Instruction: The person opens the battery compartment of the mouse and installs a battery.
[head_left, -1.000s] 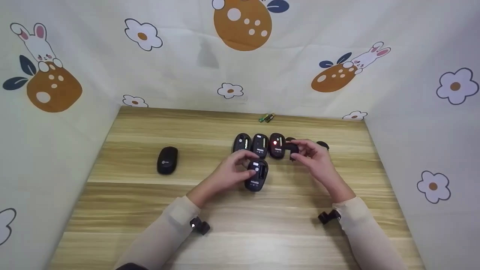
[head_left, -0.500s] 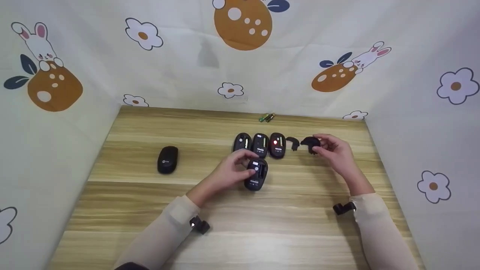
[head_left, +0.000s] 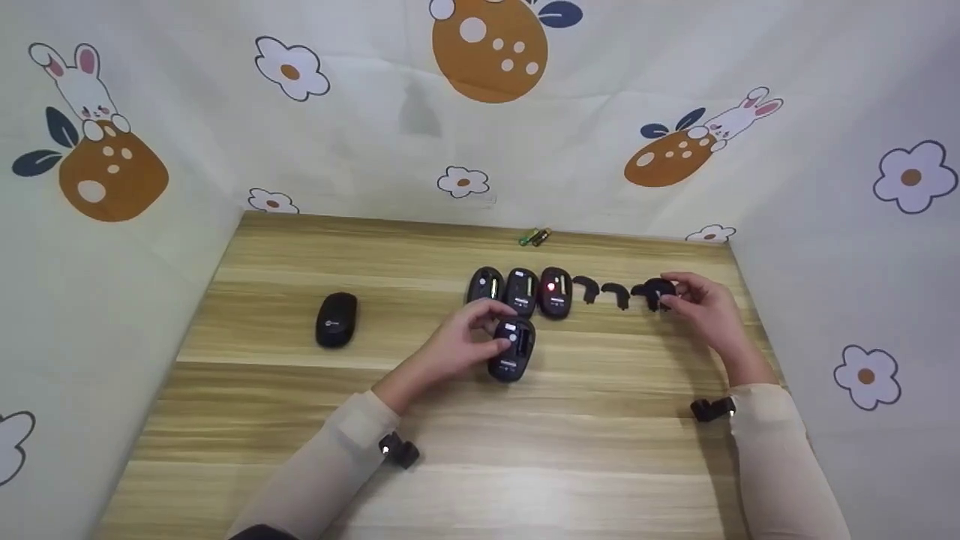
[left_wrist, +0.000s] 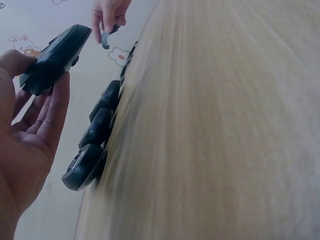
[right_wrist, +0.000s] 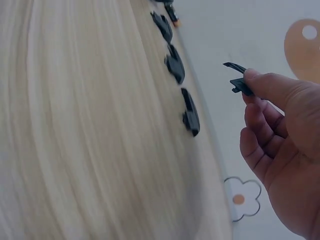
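Note:
My left hand (head_left: 465,337) grips a black computer mouse (head_left: 512,360) by its sides, underside up, with its battery slot uncovered and dark. In the left wrist view this mouse (left_wrist: 57,57) is raised off the table, thumb on one face and fingers on the other. At the right, my right hand (head_left: 709,311) pinches a small black battery cover (right_wrist: 242,86) between thumb and fingers. Below it lies another battery cover (right_wrist: 190,112), partly hidden in the head view. Two more covers, one nearer (head_left: 616,295) and one farther left (head_left: 587,289), continue that row.
Three upturned mice stand side by side behind the left hand, batteries in their slots; the right one (head_left: 555,292) glows red. Two loose batteries (head_left: 535,237) lie by the back wall. Another mouse (head_left: 337,320) rests upright at the left. Patterned cloth walls (head_left: 360,135) enclose the table.
My right hand has moved right along the row with the battery cover, and two covers on the table have come into full view. The left hand and its mouse have stayed put.

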